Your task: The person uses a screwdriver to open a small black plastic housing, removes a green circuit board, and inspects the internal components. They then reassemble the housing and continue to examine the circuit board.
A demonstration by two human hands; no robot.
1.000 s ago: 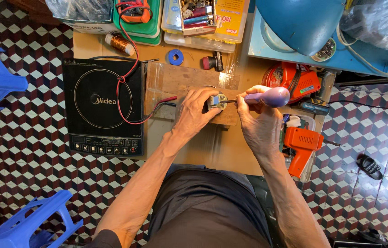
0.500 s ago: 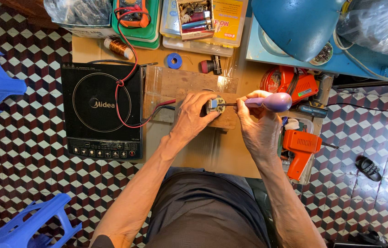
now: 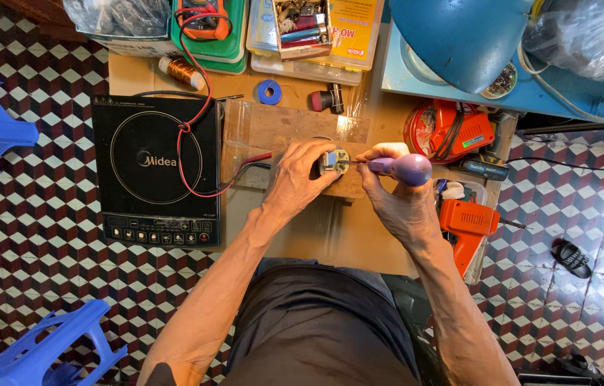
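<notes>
Left hand [image 3: 302, 175] pinching small round metal part [image 3: 333, 161] on wooden block [image 3: 284, 136]. Right hand [image 3: 398, 200] clamped on purple-handled screwdriver [image 3: 405, 169], tip at part's 3 o'clock. Induction cooker [image 3: 155, 168] at 9 o'clock on desk [image 3: 330, 236].

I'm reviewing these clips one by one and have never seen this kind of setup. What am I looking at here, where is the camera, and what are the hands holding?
There is no machine here: a person works with two bare hands, filmed from a camera worn on the head that looks straight down, so the arms come up from the bottom edge. The left hand steadies a small round metal part on a wooden block. The right hand holds a purple-handled screwdriver with its tip at that part. On the low table lie a black induction cooker, red and black wires, a blue tape roll, an orange drill and an orange tool. A blue lamp shade hangs above. The floor is checkered tile.
</notes>
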